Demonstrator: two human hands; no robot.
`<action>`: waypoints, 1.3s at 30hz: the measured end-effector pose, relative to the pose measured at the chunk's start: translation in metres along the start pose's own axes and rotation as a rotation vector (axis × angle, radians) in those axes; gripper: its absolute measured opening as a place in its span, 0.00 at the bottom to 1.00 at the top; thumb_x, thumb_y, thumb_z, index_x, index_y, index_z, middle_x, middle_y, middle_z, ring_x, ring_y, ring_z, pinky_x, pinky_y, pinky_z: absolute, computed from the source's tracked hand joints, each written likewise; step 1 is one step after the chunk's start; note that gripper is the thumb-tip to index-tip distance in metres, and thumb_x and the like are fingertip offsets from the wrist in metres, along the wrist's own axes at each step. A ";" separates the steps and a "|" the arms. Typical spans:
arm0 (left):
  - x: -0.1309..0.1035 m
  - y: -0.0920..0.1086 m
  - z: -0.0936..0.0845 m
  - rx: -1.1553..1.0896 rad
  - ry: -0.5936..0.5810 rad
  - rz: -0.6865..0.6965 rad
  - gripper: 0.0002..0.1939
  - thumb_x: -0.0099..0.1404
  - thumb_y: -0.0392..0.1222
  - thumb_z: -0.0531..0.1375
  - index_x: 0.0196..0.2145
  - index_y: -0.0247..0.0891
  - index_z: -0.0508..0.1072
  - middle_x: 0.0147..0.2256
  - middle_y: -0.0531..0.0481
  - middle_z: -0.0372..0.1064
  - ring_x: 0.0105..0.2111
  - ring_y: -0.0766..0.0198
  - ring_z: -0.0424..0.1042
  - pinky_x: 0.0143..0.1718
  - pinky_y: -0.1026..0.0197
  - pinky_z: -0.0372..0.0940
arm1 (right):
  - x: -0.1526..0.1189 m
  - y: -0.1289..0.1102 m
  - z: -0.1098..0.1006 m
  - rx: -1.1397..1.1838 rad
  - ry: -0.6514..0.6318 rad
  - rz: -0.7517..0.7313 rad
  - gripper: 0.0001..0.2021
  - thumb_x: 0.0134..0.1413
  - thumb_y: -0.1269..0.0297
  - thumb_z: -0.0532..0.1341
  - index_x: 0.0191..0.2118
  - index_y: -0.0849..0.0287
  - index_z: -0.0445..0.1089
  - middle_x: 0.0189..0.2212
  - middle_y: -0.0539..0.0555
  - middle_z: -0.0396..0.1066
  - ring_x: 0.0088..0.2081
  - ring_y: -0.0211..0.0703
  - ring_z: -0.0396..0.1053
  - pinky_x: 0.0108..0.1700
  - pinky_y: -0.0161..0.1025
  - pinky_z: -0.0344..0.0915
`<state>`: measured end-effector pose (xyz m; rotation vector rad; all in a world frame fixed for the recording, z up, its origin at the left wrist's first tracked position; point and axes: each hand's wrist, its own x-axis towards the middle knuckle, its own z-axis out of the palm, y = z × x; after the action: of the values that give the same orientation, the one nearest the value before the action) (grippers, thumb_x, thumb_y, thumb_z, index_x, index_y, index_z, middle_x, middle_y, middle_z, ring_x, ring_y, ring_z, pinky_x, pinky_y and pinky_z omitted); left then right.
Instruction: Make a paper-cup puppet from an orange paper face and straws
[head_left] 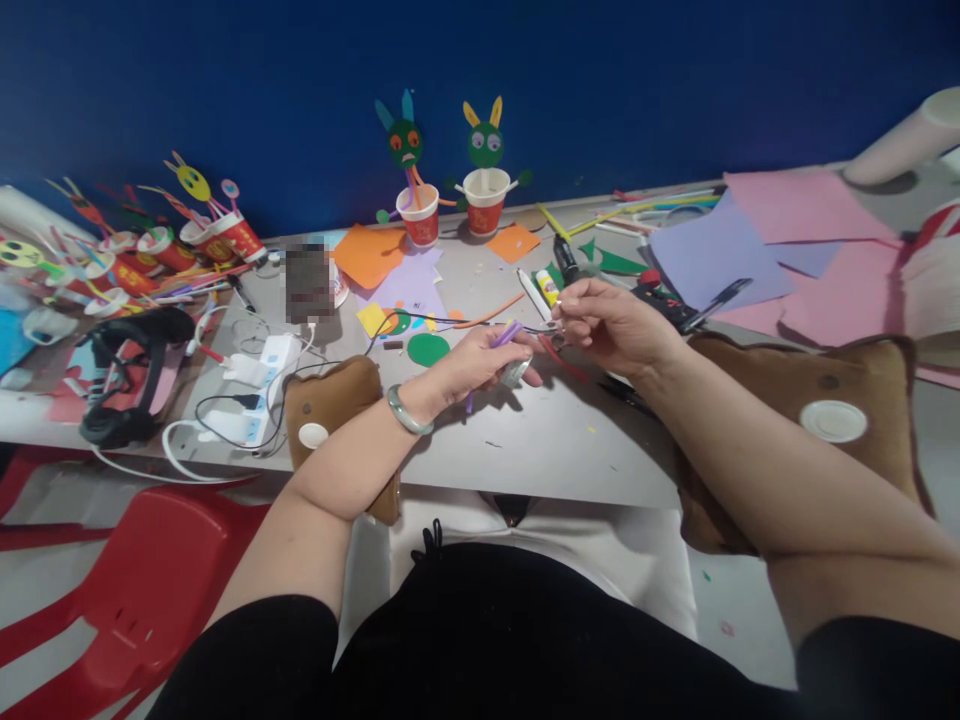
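Over the middle of the grey table, my left hand (pixel 480 365) is closed round a thin purple strip (pixel 508 334); a small whitish roll (pixel 515 372), perhaps tape, sits at its fingers. To its right, my right hand (pixel 611 325) has thumb and fingertips pinched together; whatever they hold is too small to make out. The two hands are a short gap apart. A green paper oval (pixel 428 349) lies left of my left hand. Beyond my right hand are a yellow glue stick (pixel 547 288), a white marker (pixel 533 295) and a black-handled tool (pixel 565 258).
Two red cups (pixel 418 222) with green-headed figures stand at the back. Brown cushions (pixel 795 420) lie by both forearms. Purple paper (pixel 716 250) and pink sheets are at right. A power strip (pixel 271 385), cables and a black headset (pixel 142 370) are at left, near a red chair (pixel 161 570).
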<state>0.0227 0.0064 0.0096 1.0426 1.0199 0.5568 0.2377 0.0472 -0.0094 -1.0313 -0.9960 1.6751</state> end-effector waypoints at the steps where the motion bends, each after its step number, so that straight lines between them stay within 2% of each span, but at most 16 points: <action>1: -0.001 0.000 0.000 -0.007 -0.004 0.005 0.04 0.77 0.35 0.61 0.45 0.35 0.77 0.25 0.53 0.80 0.13 0.79 0.51 0.18 0.69 0.43 | -0.001 0.000 0.000 0.006 -0.009 -0.006 0.17 0.44 0.70 0.80 0.28 0.58 0.69 0.27 0.50 0.74 0.21 0.29 0.57 0.22 0.30 0.53; 5: -0.002 0.000 -0.002 -0.028 -0.012 0.017 0.04 0.75 0.34 0.62 0.45 0.35 0.78 0.26 0.52 0.81 0.13 0.79 0.54 0.18 0.69 0.44 | -0.004 -0.003 0.001 0.028 -0.011 -0.012 0.14 0.43 0.73 0.77 0.28 0.59 0.71 0.28 0.51 0.74 0.23 0.31 0.63 0.25 0.30 0.60; 8: -0.001 0.000 -0.002 -0.009 0.017 0.001 0.03 0.75 0.35 0.63 0.43 0.35 0.78 0.26 0.53 0.81 0.13 0.79 0.51 0.18 0.68 0.43 | -0.006 -0.008 0.005 0.058 0.041 0.025 0.11 0.42 0.76 0.73 0.28 0.59 0.71 0.27 0.51 0.74 0.25 0.33 0.66 0.27 0.31 0.63; 12: 0.001 -0.001 -0.003 0.010 0.016 0.020 0.04 0.75 0.35 0.62 0.42 0.35 0.78 0.26 0.53 0.80 0.13 0.79 0.49 0.18 0.68 0.43 | -0.007 -0.015 0.012 0.106 0.170 0.060 0.09 0.45 0.77 0.68 0.28 0.59 0.69 0.25 0.49 0.71 0.23 0.31 0.59 0.24 0.29 0.59; 16: 0.001 -0.001 -0.002 -0.002 0.033 0.022 0.05 0.77 0.37 0.61 0.42 0.36 0.77 0.25 0.53 0.80 0.13 0.79 0.50 0.17 0.68 0.43 | -0.006 -0.019 0.015 0.105 0.226 0.079 0.09 0.46 0.81 0.66 0.27 0.60 0.69 0.22 0.48 0.69 0.22 0.28 0.53 0.22 0.26 0.55; 24: -0.001 0.000 -0.003 -0.005 0.013 0.049 0.08 0.79 0.41 0.62 0.42 0.36 0.76 0.25 0.52 0.80 0.13 0.79 0.49 0.18 0.68 0.43 | -0.003 -0.015 0.015 0.107 0.295 0.080 0.08 0.45 0.80 0.63 0.27 0.60 0.72 0.23 0.51 0.72 0.26 0.32 0.67 0.27 0.25 0.68; 30: 0.000 0.002 -0.002 -0.034 0.053 0.035 0.08 0.80 0.40 0.61 0.42 0.36 0.77 0.26 0.52 0.80 0.14 0.80 0.49 0.18 0.70 0.45 | 0.000 -0.009 0.017 0.121 0.267 0.043 0.07 0.39 0.76 0.63 0.27 0.58 0.73 0.28 0.54 0.77 0.31 0.36 0.73 0.35 0.29 0.75; 35: 0.000 0.005 -0.002 -0.108 0.113 0.047 0.08 0.81 0.38 0.60 0.44 0.35 0.78 0.26 0.52 0.80 0.14 0.80 0.49 0.19 0.70 0.47 | 0.005 -0.004 0.009 0.179 0.285 -0.026 0.14 0.36 0.74 0.64 0.34 0.56 0.72 0.36 0.55 0.79 0.46 0.43 0.79 0.48 0.35 0.78; 39: 0.001 0.007 -0.003 -0.178 0.167 0.052 0.08 0.81 0.40 0.60 0.47 0.35 0.79 0.28 0.53 0.81 0.14 0.80 0.46 0.20 0.70 0.53 | 0.003 -0.006 0.006 0.172 0.301 -0.017 0.19 0.37 0.75 0.65 0.41 0.54 0.70 0.38 0.53 0.77 0.43 0.42 0.77 0.42 0.35 0.77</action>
<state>0.0205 0.0113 0.0151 0.8776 1.0699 0.7733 0.2327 0.0508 -0.0023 -1.1159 -0.6519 1.5072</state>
